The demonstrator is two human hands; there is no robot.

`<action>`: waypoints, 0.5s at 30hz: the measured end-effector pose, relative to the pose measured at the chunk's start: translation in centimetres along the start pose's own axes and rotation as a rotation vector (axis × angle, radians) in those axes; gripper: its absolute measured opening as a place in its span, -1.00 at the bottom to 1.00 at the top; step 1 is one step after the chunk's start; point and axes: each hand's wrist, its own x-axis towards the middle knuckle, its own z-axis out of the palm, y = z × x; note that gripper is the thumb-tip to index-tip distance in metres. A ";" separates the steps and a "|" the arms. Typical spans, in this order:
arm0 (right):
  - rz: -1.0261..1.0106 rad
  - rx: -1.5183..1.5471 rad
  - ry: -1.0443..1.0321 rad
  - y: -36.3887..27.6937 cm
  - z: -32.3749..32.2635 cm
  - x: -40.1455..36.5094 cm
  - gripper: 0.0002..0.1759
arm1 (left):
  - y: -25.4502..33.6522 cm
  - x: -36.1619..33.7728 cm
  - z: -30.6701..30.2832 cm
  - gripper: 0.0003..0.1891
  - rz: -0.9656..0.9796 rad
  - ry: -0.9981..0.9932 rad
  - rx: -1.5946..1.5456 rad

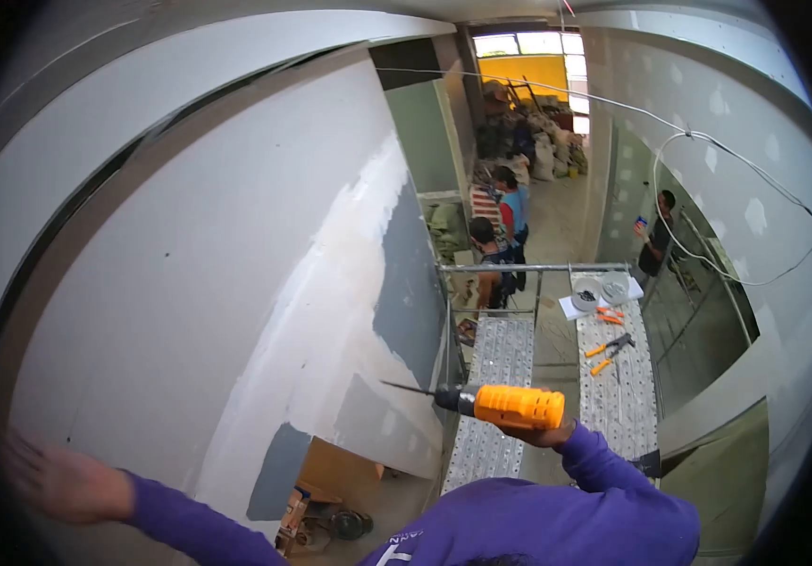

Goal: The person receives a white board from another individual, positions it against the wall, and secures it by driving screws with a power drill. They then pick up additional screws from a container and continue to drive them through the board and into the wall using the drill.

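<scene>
We are gripping the orange-and-black drill in our right hand, the fingers closing around its handle beneath the body. We are bending the right arm at the elbow and holding the tool in front of our chest, its long bit pointing left toward the wall panel; we cannot tell if the tip is touching it. We are stretching the left arm far out to the side, and the left hand is opening flat, empty, its blurred fingers extending away from us; whether they are pressing on the panel, we cannot tell.

The drill is hovering above the near part of the left scaffold plank. On the right scaffold plank, two tubs are sitting by the far edge, orange-handled pliers are lying just nearer, and yellow-handled snips are resting nearer still, between the side edges.
</scene>
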 end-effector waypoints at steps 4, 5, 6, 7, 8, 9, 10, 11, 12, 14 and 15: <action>0.474 -0.011 -0.160 2.4 0.0 -5.3 -0.49 | 14.0 -18.3 2.4 -0.60 -0.469 -0.650 -0.490; 0.545 -0.040 -0.182 2.8 -0.1 -5.8 -0.49 | 17.6 -25.9 2.4 -0.60 -0.633 -0.936 -0.579; 0.636 -0.063 -0.206 2.7 -0.2 -6.7 -0.49 | 20.7 -35.3 1.7 -0.57 -0.848 -1.290 -0.609; 0.727 -0.088 -0.233 2.7 -0.3 -7.6 -0.50 | 23.9 -44.4 0.4 -0.56 -0.879 -1.464 -0.681; 0.802 -0.101 -0.259 2.9 -0.1 -8.5 -0.49 | 26.7 -50.6 -2.3 -0.46 -1.148 -1.856 -0.734; 0.839 -0.126 -0.295 3.3 -0.2 -8.7 -0.49 | 28.5 -60.2 -6.4 -0.42 -0.891 -2.160 -0.704; 0.872 -0.152 -0.337 3.6 -0.1 -9.1 -0.48 | 31.2 -57.9 -8.0 -0.47 -0.598 -2.354 -0.850; 0.899 -0.172 -0.379 3.9 -0.2 -9.4 -0.48 | 33.1 -60.5 -10.3 -0.51 -0.502 -2.506 -0.890; 0.939 -0.179 -0.401 4.0 -0.2 -9.8 -0.48 | 34.0 -63.1 -12.6 -0.55 -0.389 -2.655 -0.920; 1.057 -0.170 -0.384 4.1 -0.1 -9.9 -0.47 | 35.4 -62.3 -12.5 -0.57 -0.768 -2.955 -0.980; 1.138 -0.183 -0.355 4.0 -0.1 -9.9 -0.51 | 36.7 -62.0 -11.6 -0.57 -0.998 -3.075 -0.955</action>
